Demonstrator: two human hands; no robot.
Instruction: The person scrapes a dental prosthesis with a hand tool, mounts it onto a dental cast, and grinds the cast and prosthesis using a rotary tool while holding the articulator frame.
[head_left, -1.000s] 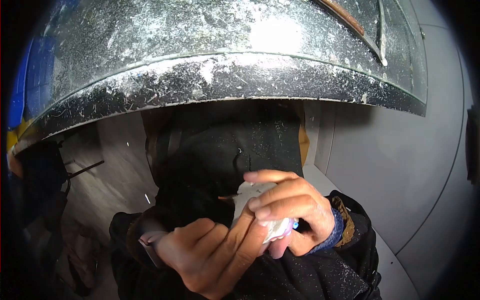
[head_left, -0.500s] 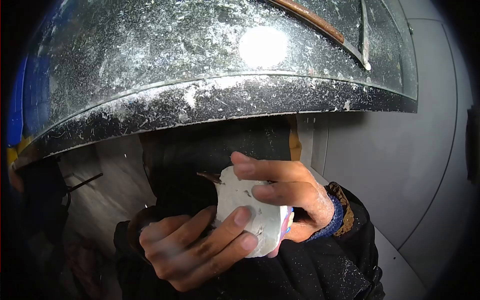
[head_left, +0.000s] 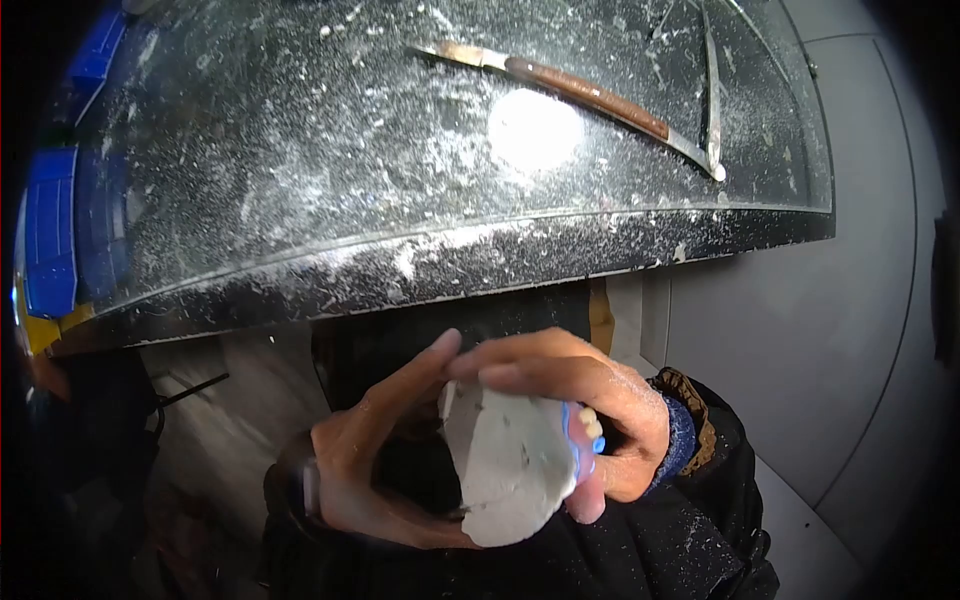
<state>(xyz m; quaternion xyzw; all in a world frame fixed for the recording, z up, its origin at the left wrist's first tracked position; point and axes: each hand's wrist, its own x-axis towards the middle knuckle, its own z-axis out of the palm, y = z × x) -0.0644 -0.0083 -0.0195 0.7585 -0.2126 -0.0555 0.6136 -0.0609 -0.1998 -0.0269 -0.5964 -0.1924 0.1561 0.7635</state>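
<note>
A grey-white plaster dental model [head_left: 515,465] is held over my lap. Along its right side run pink and blue wax and a few cream-coloured teeth [head_left: 588,422]. My right hand [head_left: 600,405] grips the model from the right, with fingers over the top edge and the thumb below by the wax. On the other side, my left hand [head_left: 370,450] curves around the model, a fingertip at its upper edge and the lower part of the hand reaching its bottom edge. A dark gap shows between the left palm and the plaster.
Above my hands is a dark glass-topped table [head_left: 300,170] dusted with white scraps. A wooden-handled knife [head_left: 590,95] lies on it, near a thin metal tool [head_left: 712,90]. Blue bins [head_left: 52,230] stand at the left, and a grey panel [head_left: 780,300] is at the right.
My left hand has shifted from fingers laid across the plaster face to a grip around its left side. The model has turned, showing more teeth and wax. The view has tilted up.
</note>
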